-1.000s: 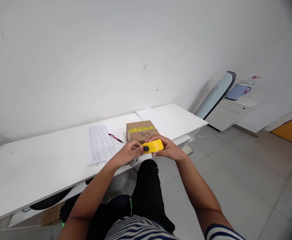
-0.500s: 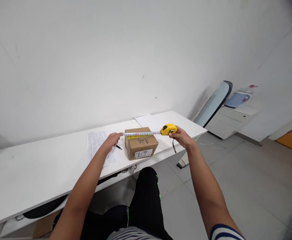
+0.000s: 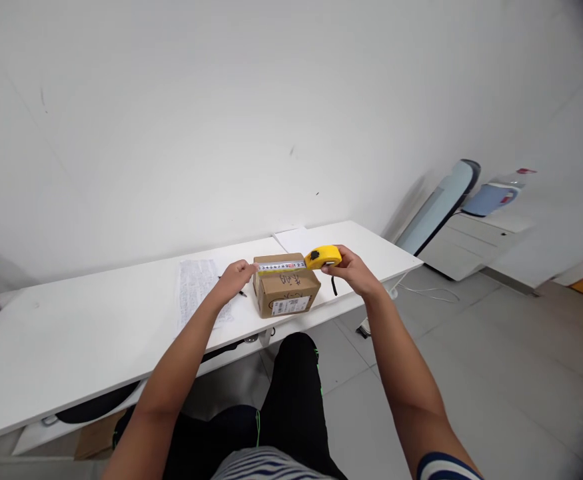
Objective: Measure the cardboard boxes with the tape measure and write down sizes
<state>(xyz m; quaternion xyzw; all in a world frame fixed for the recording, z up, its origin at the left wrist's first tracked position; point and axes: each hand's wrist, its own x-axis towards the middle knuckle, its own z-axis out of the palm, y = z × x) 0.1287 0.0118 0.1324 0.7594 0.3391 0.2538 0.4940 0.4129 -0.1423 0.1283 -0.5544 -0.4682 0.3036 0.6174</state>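
A brown cardboard box point(image 3: 291, 289) with handwriting on top and a white label on its front stands near the table's front edge. Across its top lies the pulled-out blade of a tape measure point(image 3: 324, 257), whose yellow case is at the box's right edge. My right hand point(image 3: 354, 272) is closed around that case, and a black strap hangs below it. My left hand point(image 3: 236, 279) pinches the blade's end at the box's left edge. Under and beside my left hand are a written sheet of paper point(image 3: 194, 288) and a black pen point(image 3: 242, 293), partly hidden.
The long white table point(image 3: 96, 320) runs along the wall. A white sheet point(image 3: 294, 239) lies at its back. To the right, a pale blue panel point(image 3: 436, 207) leans by a white cabinet point(image 3: 476, 243) bearing a plastic jug point(image 3: 494, 197). A cable point(image 3: 431, 291) lies on the floor.
The exposed blade is shorter now. My right hand with the case has moved left to the box's edge, and my left hand has come right, nearer the box. The view has shifted slightly.
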